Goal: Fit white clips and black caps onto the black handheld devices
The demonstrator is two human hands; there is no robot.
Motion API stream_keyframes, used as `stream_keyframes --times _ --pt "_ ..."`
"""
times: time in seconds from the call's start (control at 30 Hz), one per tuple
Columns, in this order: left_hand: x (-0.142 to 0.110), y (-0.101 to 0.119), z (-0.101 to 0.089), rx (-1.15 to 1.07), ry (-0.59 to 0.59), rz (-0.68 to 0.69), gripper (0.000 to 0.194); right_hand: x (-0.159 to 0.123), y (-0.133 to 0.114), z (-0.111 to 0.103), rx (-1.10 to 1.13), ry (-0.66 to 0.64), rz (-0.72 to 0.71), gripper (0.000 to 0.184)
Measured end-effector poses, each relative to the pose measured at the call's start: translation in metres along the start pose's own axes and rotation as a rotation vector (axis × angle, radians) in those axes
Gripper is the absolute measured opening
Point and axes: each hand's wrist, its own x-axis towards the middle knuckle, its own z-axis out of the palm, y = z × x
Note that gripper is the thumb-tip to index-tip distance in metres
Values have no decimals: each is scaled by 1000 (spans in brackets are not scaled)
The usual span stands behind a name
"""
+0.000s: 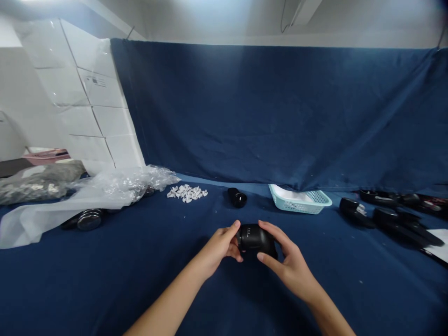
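Note:
A black, rounded plastic device (252, 237) with a few small light marks on its face is held up between my two hands over the blue cloth. The fingers of my left hand (221, 245) close on its narrower left end. My right hand (285, 259) wraps the wider right end, thumb below and fingers along the top. What kind of device it is I cannot make out. Beyond my hands, a shorter glossy black piece (237, 198) lies on the cloth. To its left is a loose pile of small white pieces (187, 192).
A light blue plastic basket (297, 205) with something white inside stands at the back. Several black devices (355, 212) lie to the right, near white paper (439, 240). Clear plastic wrap (115, 189) partly covers black parts (90, 219) at left. White boxes (107, 112) are stacked behind.

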Motion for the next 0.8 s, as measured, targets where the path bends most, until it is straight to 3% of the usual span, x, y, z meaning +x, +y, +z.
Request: stream_keyframes --times 0.13,0.2,0.3,0.37,0.53,0.63,0.73,0.8 --pt "-1 0 -2 -115 -74 -143 57 -1 -5 -1 -17 -47 -16 49" --pt "-1 1 -3 -147 -90 -143 55 -2 -5 0 -46 -33 -22 50" --pt "-2 2 -4 -141 -100 -29 43 -2 -2 3 -41 52 31 53" --pt "-4 3 -3 -41 -76 95 39 0 -1 7 46 119 168 55" --pt "-12 6 2 577 39 498 48 5 -3 12 472 139 654 49" --pt "-17 10 4 671 13 588 46 5 -4 12 588 154 704 38" --pt "-15 11 3 614 -4 594 25 5 -3 11 584 177 697 39" --pt "-10 8 2 546 90 545 23 6 -3 11 558 175 698 42"
